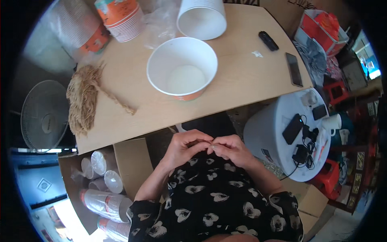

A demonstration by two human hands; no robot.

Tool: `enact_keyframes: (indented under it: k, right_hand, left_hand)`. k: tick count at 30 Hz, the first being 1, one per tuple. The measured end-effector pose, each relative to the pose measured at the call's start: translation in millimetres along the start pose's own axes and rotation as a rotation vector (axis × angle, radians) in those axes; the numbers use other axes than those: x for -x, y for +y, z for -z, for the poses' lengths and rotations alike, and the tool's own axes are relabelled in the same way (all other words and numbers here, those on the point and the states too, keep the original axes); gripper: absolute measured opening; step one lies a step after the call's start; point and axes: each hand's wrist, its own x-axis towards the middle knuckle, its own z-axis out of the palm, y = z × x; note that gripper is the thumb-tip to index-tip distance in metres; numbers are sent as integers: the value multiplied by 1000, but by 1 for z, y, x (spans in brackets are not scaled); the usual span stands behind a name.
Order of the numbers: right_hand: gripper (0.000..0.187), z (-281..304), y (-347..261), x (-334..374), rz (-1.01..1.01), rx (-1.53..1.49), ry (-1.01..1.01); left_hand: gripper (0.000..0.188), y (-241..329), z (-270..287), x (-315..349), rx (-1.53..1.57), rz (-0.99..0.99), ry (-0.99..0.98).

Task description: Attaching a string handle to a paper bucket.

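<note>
Table [242, 76] spanning upper frame, white tub [157, 66] standing upper centre, left hand [182, 148] meeting right hand [236, 151] mid-frame, fingers [221, 148] pinching closed, contents indiscernible

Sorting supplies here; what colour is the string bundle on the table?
The string bundle is tan, clearest in the head view.
</note>
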Motion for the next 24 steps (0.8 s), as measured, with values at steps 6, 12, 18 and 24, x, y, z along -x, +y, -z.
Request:
enact_keyframes:
  k: [6,12,18,24]
  right_hand:
    - [24,0,-1,-3,-10,-36,-81]
    - [10,-10,11,-10,168,-34,193]
    - [6,-10,5,-9,270,76,281]
    - [4,-13,-25,-19,604,239,406]
  left_hand:
    - [7,6,7,2,-90,9,-57]
    - [7,5,8,3,-279,-69,55]
    - [10,20,14,-3,-442,-132,91]
    - [14,84,37,-19,-674,-345,16]
